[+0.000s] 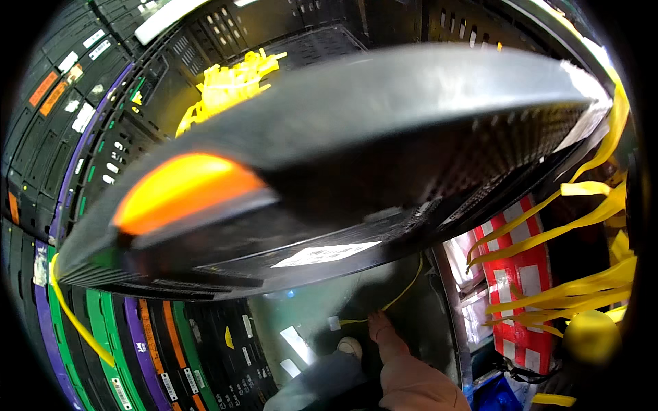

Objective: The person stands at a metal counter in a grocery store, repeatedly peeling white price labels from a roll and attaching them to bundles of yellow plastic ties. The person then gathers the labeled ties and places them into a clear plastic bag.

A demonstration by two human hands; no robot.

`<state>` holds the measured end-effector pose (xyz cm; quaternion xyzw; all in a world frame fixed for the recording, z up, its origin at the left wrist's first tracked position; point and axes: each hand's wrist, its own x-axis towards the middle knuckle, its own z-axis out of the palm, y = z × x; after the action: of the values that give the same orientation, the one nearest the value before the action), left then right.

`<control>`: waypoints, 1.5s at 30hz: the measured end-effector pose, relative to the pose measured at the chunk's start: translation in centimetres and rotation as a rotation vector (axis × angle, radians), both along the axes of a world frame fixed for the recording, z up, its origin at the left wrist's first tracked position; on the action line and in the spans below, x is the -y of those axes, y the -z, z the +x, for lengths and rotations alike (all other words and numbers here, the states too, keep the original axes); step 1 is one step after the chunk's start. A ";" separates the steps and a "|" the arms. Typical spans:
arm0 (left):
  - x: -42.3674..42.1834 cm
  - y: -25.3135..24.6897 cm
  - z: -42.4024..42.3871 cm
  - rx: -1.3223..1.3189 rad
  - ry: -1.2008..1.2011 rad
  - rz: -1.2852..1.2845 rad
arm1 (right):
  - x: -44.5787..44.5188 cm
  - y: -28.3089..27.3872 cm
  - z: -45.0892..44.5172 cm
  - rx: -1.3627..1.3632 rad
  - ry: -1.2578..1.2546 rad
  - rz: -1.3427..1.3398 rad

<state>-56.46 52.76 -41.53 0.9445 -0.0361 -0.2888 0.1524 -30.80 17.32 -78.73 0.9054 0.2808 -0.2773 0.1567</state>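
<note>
A large black plastic crate is tilted close to my face and fills the middle of the view. It has an orange patch and a white label with writing on its side. Below it, my right hand reaches down over the floor. A thin yellow strap runs up from its fingers, and a short length shows on their other side. The hand looks closed around this strap, though the fingers are small and dim. My left hand is out of view.
At left stand stacks of crates with green, purple and orange edges. A yellow strap bundle lies in another black crate at the top. Loose yellow straps hang at right beside a red-and-white piece. My shoe is on the floor.
</note>
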 end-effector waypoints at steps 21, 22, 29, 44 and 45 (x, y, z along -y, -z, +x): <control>26.3 -47.8 36.0 0.178 -0.270 -1.195 | 6.7 -81.7 -0.9 0.006 0.552 1.750; 28.7 -51.8 39.3 0.139 -0.312 -1.179 | 9.6 -83.4 -2.3 0.137 0.654 1.869; 53.3 -61.6 60.9 0.206 0.273 -1.334 | 28.4 -87.0 -14.8 1.330 1.612 1.070; 69.3 -47.1 36.7 0.258 1.370 -0.318 | 40.3 -81.6 -11.8 1.269 1.939 0.357; 69.2 -46.9 35.2 0.328 1.425 -0.251 | 40.7 -81.4 -11.1 1.220 1.910 0.318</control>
<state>-21.23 -16.42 5.39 0.6986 -0.6953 -0.1664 0.0277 -41.90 -23.42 2.69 0.7423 -0.6128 0.2410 -0.1243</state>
